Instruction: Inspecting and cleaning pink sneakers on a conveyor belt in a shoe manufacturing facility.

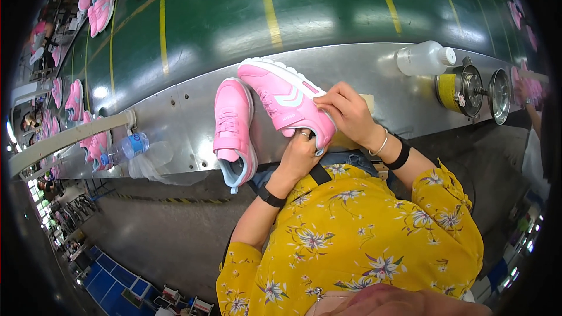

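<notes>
A pink sneaker (285,95) with a white sole and pale mint stripes lies tilted on its side over the metal ledge, its toe toward the green belt. My left hand (300,155) grips it at the heel opening, some fingers tucked inside the shoe. My right hand (346,112) is closed at the sole edge near the heel, thumb and fingers pinched together there; whether something small is between them is hidden. To the left stands the matching pink sneaker (232,126), upright, its light blue lining and heel loop toward me. Neither hand touches it.
A metal ledge (170,126) borders a green conveyor belt (216,17) with yellow lines. On the right are a white plastic bottle (418,59) and a metal dispenser can (459,90). At left lie a water bottle (132,145), a pale rail (76,134) and more pink shoes (102,11).
</notes>
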`<action>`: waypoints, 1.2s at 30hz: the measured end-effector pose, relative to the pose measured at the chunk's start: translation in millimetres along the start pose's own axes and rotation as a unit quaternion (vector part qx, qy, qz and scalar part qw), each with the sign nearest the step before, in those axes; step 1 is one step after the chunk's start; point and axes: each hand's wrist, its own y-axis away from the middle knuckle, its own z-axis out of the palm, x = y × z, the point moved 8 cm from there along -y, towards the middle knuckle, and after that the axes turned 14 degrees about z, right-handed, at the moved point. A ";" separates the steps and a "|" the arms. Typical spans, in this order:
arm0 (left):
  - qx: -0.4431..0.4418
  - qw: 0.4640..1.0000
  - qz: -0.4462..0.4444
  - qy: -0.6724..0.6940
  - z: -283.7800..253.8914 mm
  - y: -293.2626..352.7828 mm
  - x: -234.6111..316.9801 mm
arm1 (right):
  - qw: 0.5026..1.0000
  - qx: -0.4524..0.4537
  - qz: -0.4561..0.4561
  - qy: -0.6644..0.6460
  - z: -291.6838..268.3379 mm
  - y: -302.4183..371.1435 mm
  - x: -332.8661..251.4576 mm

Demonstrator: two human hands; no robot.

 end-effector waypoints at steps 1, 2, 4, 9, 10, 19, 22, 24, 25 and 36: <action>-0.001 1.000 0.003 -0.005 1.1 2.0 -0.6 | 1.000 -0.003 -0.001 -0.001 3.8 -6.4 0.7; 0.001 1.000 0.002 -0.006 1.4 3.2 -2.6 | 1.000 -0.013 -0.013 0.002 8.3 -13.9 -0.4; -0.011 1.000 0.006 0.001 5.7 6.7 -5.2 | 0.999 -0.027 -0.027 0.006 17.6 -27.3 -2.4; -0.023 0.999 -0.009 0.021 8.4 11.8 -10.6 | 0.995 -0.036 -0.084 0.031 38.6 -60.9 -21.1; -0.028 0.999 -0.016 0.025 9.0 11.6 -11.9 | 0.995 -0.039 -0.086 0.031 44.2 -68.8 -24.7; -0.027 0.999 -0.014 0.018 -1.5 2.5 -6.2 | 0.993 -0.043 -0.088 0.070 77.6 -119.5 -43.6; -0.050 0.999 0.010 0.003 -0.1 2.5 -4.0 | 0.991 -0.080 -0.052 0.094 96.6 -143.6 -34.2; -0.107 0.994 -0.023 -0.028 4.8 4.6 -8.4 | 0.988 -0.127 -0.050 0.073 122.4 -152.7 -20.2; -0.099 0.994 -0.009 -0.039 -2.2 -0.1 -3.2 | 0.986 -0.155 -0.012 0.062 134.7 -158.6 -14.8; 0.094 0.985 0.046 -0.139 -115.1 -25.4 68.4 | 0.996 -0.068 0.059 -0.014 32.1 -169.2 -3.0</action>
